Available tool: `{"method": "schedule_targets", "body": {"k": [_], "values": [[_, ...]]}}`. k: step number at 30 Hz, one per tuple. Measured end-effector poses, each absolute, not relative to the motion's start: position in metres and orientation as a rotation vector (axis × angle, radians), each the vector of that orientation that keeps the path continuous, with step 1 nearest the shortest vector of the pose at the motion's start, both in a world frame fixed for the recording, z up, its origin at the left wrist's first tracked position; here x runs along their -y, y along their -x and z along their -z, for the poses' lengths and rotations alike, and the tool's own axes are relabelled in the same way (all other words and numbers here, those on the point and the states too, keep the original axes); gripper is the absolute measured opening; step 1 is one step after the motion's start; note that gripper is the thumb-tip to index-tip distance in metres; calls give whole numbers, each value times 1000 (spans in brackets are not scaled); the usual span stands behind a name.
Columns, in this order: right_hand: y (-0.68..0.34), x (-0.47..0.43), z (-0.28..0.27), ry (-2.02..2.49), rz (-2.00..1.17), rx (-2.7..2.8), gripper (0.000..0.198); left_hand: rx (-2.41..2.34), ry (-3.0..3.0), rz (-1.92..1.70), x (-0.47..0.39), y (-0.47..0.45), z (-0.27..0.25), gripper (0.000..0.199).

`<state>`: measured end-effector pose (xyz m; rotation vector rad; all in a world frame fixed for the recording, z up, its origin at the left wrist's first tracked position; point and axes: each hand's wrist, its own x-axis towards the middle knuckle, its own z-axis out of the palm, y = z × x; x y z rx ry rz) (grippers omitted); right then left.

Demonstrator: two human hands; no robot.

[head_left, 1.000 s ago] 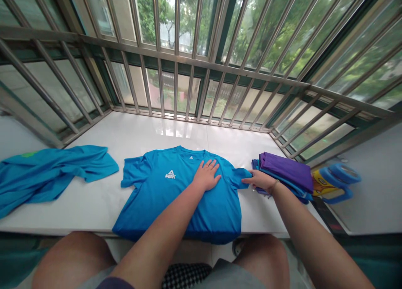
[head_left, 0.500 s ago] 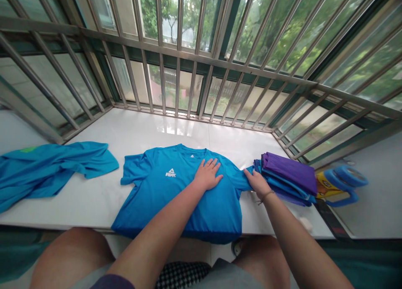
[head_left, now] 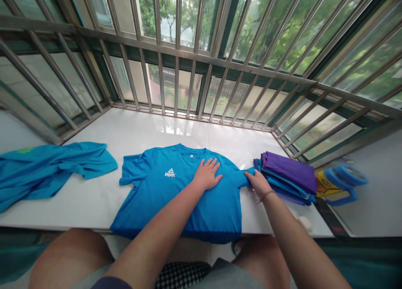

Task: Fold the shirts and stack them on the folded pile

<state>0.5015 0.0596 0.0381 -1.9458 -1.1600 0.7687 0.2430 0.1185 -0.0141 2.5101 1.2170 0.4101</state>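
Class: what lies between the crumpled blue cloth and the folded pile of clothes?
In the head view, a spread blue shirt lies there, the left hand flat on it, the right hand pinching its sleeve.

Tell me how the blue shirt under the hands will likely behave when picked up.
The shirt will probably flop: its lower part droops over the edge of the ledge. It looks thin, so it is likely light for its size. It may also slide easily, since the ledge looks smooth and glossy.
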Motion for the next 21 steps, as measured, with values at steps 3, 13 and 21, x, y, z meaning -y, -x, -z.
{"method": "schedule_targets", "body": {"k": [3, 13, 21], "values": [[-498, -65, -47, 2119, -598, 1209, 36, -1178, -2456, -546, -118, -241, 14, 61], [-374, -12, -81, 1657, -157, 2468, 35, -1181, -1829, -968, -130, -216, 5, 42], [-418, 40, -63, 1895, -103, 2138, 23, -1203, -1906, -836, -124, -222, 6, 37]]}}
